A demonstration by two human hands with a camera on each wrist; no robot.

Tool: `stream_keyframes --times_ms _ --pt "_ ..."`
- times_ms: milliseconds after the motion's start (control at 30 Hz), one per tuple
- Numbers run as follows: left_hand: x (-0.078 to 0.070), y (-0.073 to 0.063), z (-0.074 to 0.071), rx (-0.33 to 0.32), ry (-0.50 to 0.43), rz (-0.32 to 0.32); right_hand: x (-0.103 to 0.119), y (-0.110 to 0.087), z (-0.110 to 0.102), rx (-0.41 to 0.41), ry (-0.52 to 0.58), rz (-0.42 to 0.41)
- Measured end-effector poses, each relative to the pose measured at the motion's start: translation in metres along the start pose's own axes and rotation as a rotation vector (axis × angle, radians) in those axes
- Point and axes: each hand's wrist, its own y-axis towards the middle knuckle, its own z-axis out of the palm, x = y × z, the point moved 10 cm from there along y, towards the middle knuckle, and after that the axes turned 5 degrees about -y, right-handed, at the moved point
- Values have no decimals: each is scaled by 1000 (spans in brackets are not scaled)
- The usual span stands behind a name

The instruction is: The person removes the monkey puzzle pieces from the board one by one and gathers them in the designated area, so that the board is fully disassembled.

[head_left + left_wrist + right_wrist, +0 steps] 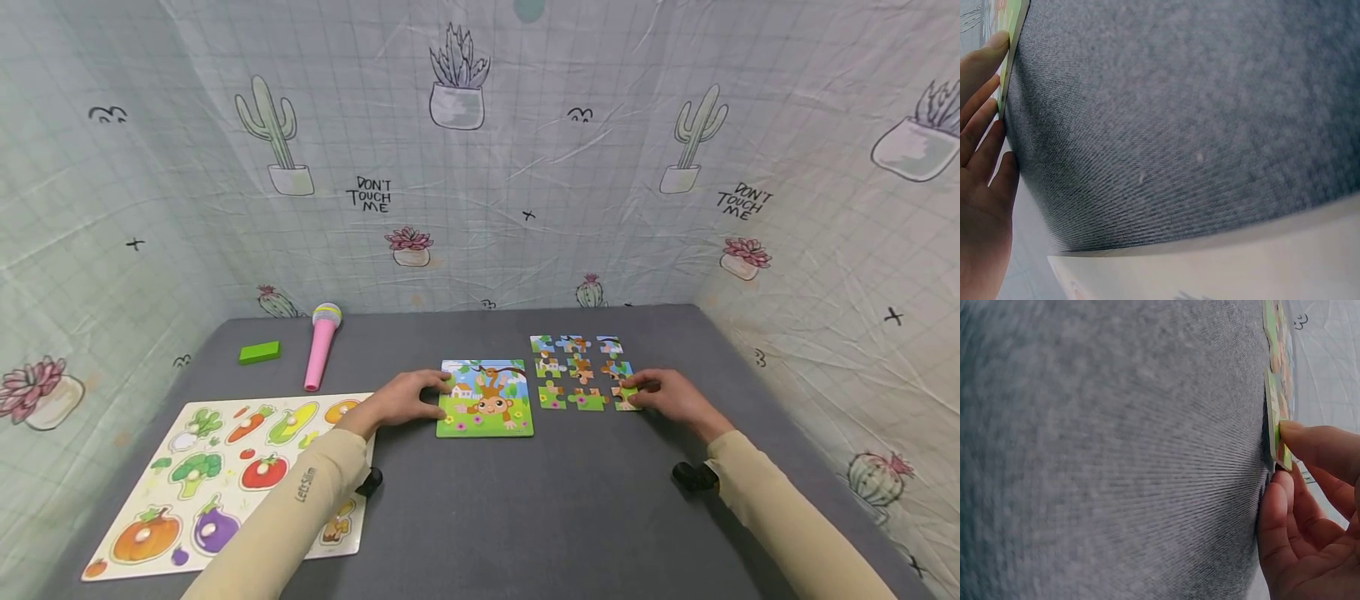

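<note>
A square monkey picture board (484,398) lies flat in the middle of the table. At its left edge my left hand (405,398) rests with fingers fairly straight. The left wrist view has the thumb and fingers of the left hand (985,169) against the board's edge (1013,50). To the right, jigsaw pieces (576,367) lie in three spaced rows. My right hand (675,400) pinches the lower right corner piece (625,398). In the right wrist view the thumb of the right hand (1310,512) presses the piece (1275,419), its near edge slightly raised.
A vegetable peg puzzle board (232,475) lies at the front left, partly under the left forearm. Behind it are a pink toy microphone (321,346) and a green block (259,353). A patterned cloth wall (487,183) encloses the grey table (525,517).
</note>
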Motion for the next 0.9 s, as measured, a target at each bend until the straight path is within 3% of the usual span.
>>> stream_keyframes --times_ms 900 --pt "0 0 0 2 9 22 -1 1 5 0 0 -23"
